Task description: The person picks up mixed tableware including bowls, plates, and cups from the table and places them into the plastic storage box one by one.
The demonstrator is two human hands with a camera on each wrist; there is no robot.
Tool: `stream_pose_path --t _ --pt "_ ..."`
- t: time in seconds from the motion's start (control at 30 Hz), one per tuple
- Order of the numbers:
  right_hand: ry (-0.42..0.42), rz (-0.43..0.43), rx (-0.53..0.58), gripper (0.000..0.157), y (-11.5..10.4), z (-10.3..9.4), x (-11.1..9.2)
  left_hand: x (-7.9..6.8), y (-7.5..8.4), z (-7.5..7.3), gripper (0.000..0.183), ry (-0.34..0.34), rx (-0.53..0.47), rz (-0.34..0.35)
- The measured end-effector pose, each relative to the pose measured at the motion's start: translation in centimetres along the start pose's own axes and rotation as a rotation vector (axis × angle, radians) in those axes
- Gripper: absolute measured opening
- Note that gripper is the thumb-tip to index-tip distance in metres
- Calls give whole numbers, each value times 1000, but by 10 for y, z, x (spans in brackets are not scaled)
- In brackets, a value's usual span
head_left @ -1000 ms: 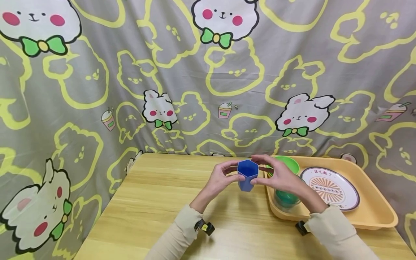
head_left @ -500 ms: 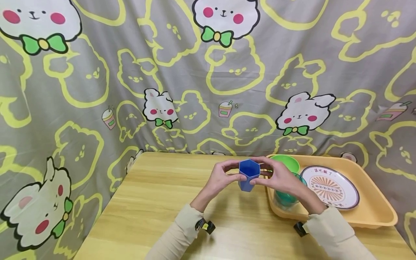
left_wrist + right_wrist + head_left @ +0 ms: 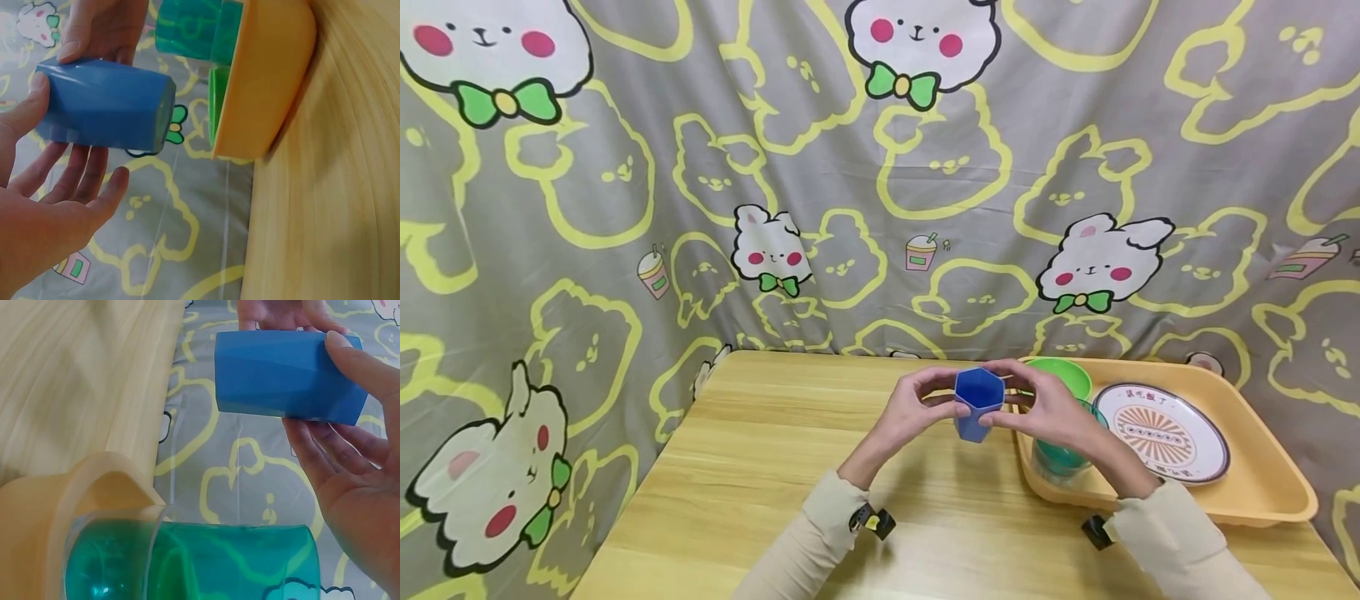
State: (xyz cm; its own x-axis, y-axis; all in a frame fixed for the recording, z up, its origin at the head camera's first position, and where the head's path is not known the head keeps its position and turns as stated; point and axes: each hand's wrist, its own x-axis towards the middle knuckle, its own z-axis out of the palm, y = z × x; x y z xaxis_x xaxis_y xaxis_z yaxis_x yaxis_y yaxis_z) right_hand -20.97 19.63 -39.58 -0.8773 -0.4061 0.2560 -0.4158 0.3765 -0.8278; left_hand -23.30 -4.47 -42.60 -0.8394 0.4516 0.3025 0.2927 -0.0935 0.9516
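Observation:
A blue faceted cup (image 3: 974, 423) with a hexagonal rim is held upright above the table in the head view. My left hand (image 3: 904, 417) grips its left side, the thumb on the near face and the fingers behind. From the right, my right hand (image 3: 1051, 408) grips it in the same way. In the left wrist view the cup (image 3: 106, 106) shows its base, apart from the table. The right wrist view shows the cup (image 3: 284, 375) between the thumb and fingers of my right hand (image 3: 362, 481).
An orange tray (image 3: 1270, 467) stands on the wooden table (image 3: 760, 450) at right. It holds a white patterned plate (image 3: 1165, 433), a green bowl (image 3: 1067, 372) and a teal clear cup (image 3: 244, 562) stacked in another clear vessel. A patterned curtain (image 3: 850, 183) hangs behind.
Both hands have shifted very slightly to the right with the blue cup, keeping the same grip. The tray and its things stay put.

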Motion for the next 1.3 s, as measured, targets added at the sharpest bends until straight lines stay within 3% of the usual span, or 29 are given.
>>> stream_pose_path --t 0.23,0.33,0.5,0.8,1.13,1.3 --pt "43 3 -41 71 -3 -14 -10 0 -3 -8 32 26 69 51" --pt "60 1 -42 70 -3 -21 -16 -3 -5 -14 32 43 147 67" --pt "108 34 -74 72 -7 -35 -28 -9 -7 -23 35 62 262 64" --pt "202 -6 -144 69 -12 -60 -46 -22 -8 -40 37 107 412 53" --pt "289 -12 -132 71 -10 -77 -62 -36 -13 -60 44 133 624 67" --pt "311 -23 -119 71 -5 -82 -70 -43 -18 -68 46 142 683 78"
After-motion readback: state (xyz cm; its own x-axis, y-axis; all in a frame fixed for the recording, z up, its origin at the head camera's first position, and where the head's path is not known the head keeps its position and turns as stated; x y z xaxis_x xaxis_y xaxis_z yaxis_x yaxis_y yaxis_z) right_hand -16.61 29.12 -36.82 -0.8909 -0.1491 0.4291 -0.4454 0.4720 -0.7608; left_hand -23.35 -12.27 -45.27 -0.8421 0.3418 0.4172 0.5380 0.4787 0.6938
